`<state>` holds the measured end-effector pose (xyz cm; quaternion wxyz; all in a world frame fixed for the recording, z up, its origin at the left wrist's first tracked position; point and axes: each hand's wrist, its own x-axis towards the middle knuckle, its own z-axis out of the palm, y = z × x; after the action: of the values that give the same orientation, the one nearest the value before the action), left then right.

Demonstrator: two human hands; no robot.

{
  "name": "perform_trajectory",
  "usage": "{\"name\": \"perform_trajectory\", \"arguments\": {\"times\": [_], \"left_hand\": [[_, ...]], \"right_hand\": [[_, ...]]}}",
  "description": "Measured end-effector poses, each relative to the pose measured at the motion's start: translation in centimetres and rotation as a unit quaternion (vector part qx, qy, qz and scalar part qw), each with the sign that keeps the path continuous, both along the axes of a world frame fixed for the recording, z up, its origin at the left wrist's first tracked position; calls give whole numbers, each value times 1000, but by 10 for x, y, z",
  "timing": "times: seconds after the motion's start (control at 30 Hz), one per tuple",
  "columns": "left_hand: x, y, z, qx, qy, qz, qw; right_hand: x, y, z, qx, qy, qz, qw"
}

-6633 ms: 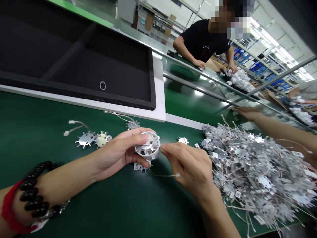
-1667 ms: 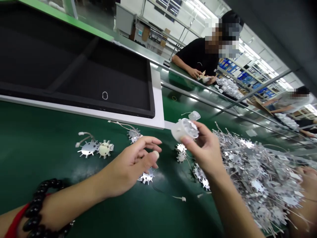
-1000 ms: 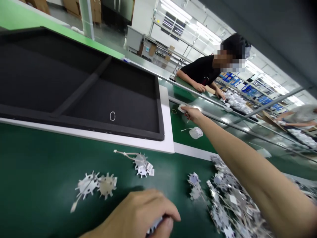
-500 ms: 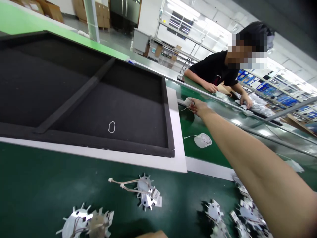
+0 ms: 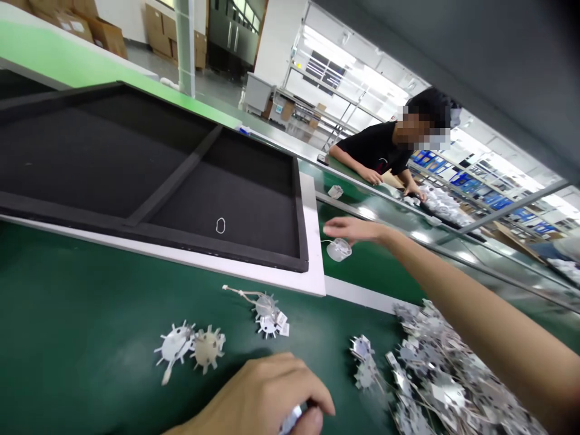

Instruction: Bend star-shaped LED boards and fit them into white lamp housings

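My right hand [image 5: 352, 229] reaches out over the green surface, fingers stretched and holding nothing visible. Just beneath it lies a round, clear-white plastic piece [image 5: 339, 250] with a thin white cable; whether they touch I cannot tell. A similar white plastic piece [image 5: 335, 191] rests farther off, beyond a metal rail. At the bottom, my left hand [image 5: 267, 393] curls around a shiny metal piece [image 5: 291, 418], mostly hidden by the fingers. In front of that hand are spoked silver discs with wires [image 5: 266, 314], and a linked pair of spoked discs [image 5: 176, 344] sits to its left.
A large heap of spoked metal parts [image 5: 448, 386] covers the right side. A black divided tray [image 5: 244, 205] on a white board [image 5: 312, 241] fills the left, with a white loop [image 5: 220, 225] inside. Across the line, a co-worker [image 5: 376, 145] handles white parts.
My right hand has let go of a white plastic piece beyond the rail and come back nearer. My left hand has come into fuller view, and the camera view has shifted.
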<state>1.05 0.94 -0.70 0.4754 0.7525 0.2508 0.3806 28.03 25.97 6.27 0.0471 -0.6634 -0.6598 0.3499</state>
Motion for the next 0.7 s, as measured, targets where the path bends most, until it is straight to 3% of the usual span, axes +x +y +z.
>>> {"name": "perform_trajectory", "arguments": {"times": [0.1,0.2,0.37,0.47,0.57,0.63,0.7], "left_hand": [[-5,-3,12,-25,29,8,999],[-9,-4,19,-58,26,16,998],[-6,1,20,-272,-44,2,961],[-4,3,18,-372,-138,0,918],[-5,3,18,-412,-211,-69,884],[-7,3,19,-398,-223,-106,883],[-9,4,21,-374,-217,-97,897]], "right_hand": [[0,-37,3,2,-70,91,993],[2,-67,13,66,-123,141,980],[-14,-142,49,183,-131,192,955],[-42,-205,63,260,-93,294,915],[-70,-256,60,330,-101,401,849],[-82,-274,49,365,-101,408,831],[-87,-282,34,402,-97,372,831]]}}
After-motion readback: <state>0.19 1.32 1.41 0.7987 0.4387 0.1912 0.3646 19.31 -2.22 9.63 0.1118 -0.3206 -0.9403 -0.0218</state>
